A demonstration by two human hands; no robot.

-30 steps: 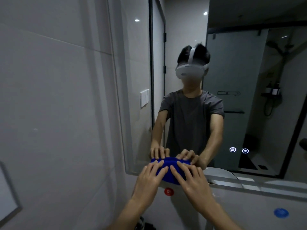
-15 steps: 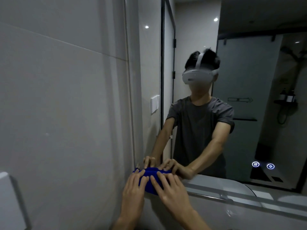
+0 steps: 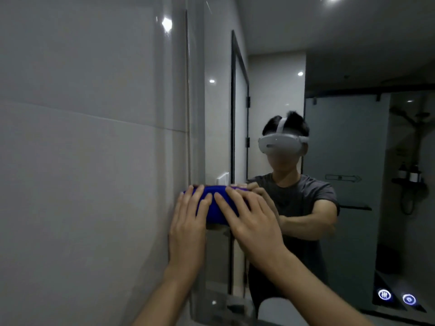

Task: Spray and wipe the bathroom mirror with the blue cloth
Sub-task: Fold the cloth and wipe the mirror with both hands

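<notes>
The blue cloth [image 3: 215,203] is bunched into a pad and pressed flat against the bathroom mirror [image 3: 353,142], close to the mirror's left edge at about mid height. My left hand [image 3: 188,224] lies on the cloth's left part with fingers spread. My right hand [image 3: 249,220] covers its right part, fingers pointing up and left. Both palms push the cloth onto the glass. The mirror shows the reflection of a person in a grey T-shirt with a white headset. No spray bottle is in view.
A grey tiled wall [image 3: 82,161] fills the left side, right beside the mirror's edge. Two lit round touch buttons [image 3: 396,297] glow at the mirror's lower right. The glass reflects a black-framed door and a shower area.
Both hands have slid the cloth upward along the mirror's left edge, from the bottom rim to about mid height. The view has tilted up, so the counter and basin have dropped out of sight.
</notes>
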